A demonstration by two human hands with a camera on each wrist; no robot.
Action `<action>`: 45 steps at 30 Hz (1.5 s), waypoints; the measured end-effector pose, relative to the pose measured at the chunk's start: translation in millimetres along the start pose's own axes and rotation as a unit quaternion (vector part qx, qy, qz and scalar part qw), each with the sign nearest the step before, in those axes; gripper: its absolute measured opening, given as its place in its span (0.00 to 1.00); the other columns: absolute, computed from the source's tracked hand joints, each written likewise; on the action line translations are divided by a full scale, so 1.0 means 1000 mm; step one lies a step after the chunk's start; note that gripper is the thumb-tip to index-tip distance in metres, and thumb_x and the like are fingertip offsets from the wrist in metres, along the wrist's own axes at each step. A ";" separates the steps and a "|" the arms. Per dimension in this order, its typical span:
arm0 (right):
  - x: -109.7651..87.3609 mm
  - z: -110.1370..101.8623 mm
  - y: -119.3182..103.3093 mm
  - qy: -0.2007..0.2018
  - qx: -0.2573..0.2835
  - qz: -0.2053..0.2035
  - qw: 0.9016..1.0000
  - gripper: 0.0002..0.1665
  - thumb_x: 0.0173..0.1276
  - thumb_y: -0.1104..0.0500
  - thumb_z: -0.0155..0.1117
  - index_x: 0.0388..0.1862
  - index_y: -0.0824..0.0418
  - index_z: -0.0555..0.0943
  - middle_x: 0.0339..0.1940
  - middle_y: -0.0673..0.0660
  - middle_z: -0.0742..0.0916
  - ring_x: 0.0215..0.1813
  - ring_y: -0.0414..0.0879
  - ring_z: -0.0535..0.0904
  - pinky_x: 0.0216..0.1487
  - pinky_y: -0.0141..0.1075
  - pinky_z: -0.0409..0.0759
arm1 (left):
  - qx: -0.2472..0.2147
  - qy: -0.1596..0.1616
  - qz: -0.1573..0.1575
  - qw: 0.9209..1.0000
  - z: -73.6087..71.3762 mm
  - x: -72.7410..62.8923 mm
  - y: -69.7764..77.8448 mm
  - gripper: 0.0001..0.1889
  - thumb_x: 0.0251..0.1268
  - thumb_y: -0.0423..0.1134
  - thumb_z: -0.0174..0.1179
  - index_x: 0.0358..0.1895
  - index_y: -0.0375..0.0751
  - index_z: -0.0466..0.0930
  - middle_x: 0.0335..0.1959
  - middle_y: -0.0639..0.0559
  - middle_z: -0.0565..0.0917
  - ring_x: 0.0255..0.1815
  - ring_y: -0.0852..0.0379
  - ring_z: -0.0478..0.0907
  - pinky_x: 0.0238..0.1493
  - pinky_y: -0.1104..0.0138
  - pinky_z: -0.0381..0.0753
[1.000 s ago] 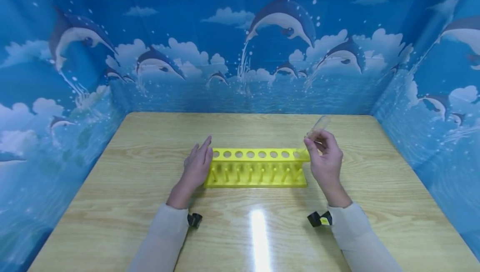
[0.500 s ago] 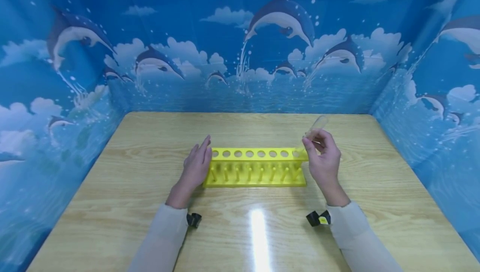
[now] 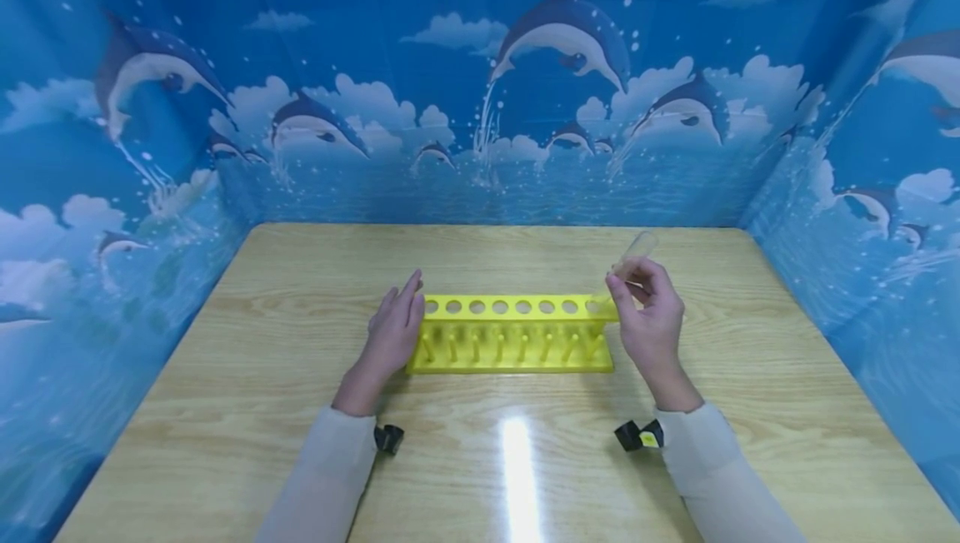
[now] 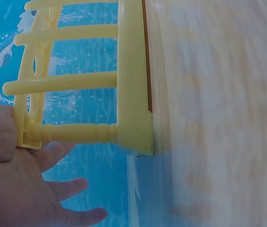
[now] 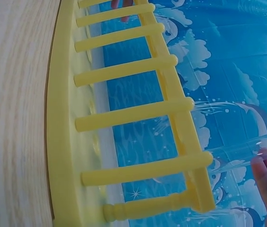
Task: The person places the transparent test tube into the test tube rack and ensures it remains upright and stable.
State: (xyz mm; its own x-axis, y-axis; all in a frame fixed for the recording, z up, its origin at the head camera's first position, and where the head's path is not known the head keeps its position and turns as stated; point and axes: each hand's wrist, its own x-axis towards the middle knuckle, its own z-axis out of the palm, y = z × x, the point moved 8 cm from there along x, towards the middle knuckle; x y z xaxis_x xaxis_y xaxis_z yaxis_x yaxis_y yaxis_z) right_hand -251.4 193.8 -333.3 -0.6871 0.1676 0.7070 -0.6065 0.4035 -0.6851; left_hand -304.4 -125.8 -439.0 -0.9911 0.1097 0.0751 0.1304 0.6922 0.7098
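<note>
A yellow test tube rack (image 3: 510,316) stands on the table, with a row of holes along its top bar and upright pegs below. My left hand (image 3: 395,326) lies against the rack's left end, fingers straight; the left wrist view has the palm by the top bar's end. Between thumb and fingers, my right hand (image 3: 651,310) pinches a clear glass test tube (image 3: 641,245). The tube leans, its upper end to the right and its lower end over the rightmost hole. In the right wrist view the test tube (image 5: 235,161) crosses behind the top bar's near end.
A wood-grain table (image 3: 300,460) carries the rack, and a bright light reflection (image 3: 519,476) shows in front of it. A blue dolphin-print curtain (image 3: 420,185) borders the table's back and sides. Black wrist cameras (image 3: 628,436) sit at the sleeve cuffs.
</note>
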 end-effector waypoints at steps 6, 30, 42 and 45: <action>0.001 -0.001 0.000 -0.004 -0.001 0.004 1.000 0.12 0.64 0.78 0.60 0.46 0.79 0.74 0.39 0.64 0.81 0.45 0.36 0.79 0.48 0.23 0.78 | 0.000 0.000 -0.001 1.000 0.000 0.000 0.000 0.27 0.82 0.47 0.32 0.78 0.42 0.49 0.73 0.42 0.64 0.76 0.33 0.45 0.67 0.32 0.45; 0.002 0.002 0.002 -0.031 -0.018 0.002 0.999 0.14 0.62 0.78 0.61 0.47 0.81 0.74 0.39 0.69 0.82 0.44 0.29 0.77 0.45 0.21 0.78 | 0.007 -0.010 0.001 1.000 0.000 0.001 0.000 0.28 0.82 0.48 0.30 0.78 0.44 0.46 0.73 0.42 0.63 0.76 0.32 0.45 0.67 0.31 0.45; 0.001 0.003 0.003 -0.037 -0.026 0.006 0.999 0.13 0.64 0.75 0.62 0.47 0.80 0.74 0.37 0.68 0.81 0.43 0.34 0.78 0.45 0.22 0.78 | 0.007 -0.009 -0.002 1.000 0.001 0.002 -0.001 0.28 0.82 0.47 0.31 0.78 0.44 0.46 0.73 0.44 0.64 0.76 0.33 0.46 0.67 0.31 0.45; 0.001 0.004 0.005 -0.040 -0.028 0.009 0.999 0.13 0.64 0.75 0.62 0.47 0.80 0.74 0.37 0.67 0.81 0.43 0.34 0.78 0.45 0.22 0.78 | 0.010 -0.010 -0.005 1.000 0.001 0.003 -0.002 0.28 0.82 0.47 0.31 0.78 0.44 0.46 0.73 0.44 0.64 0.76 0.33 0.46 0.67 0.31 0.45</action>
State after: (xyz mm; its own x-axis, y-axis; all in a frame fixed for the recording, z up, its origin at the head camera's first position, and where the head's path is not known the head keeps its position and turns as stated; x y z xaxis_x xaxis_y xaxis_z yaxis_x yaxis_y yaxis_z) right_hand -256.6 192.6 -337.1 -0.7289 0.1042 0.6767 -0.5714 0.4517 -0.6851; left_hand -307.2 -126.2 -441.0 -0.9916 0.1173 0.0542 0.1217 0.7068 0.6968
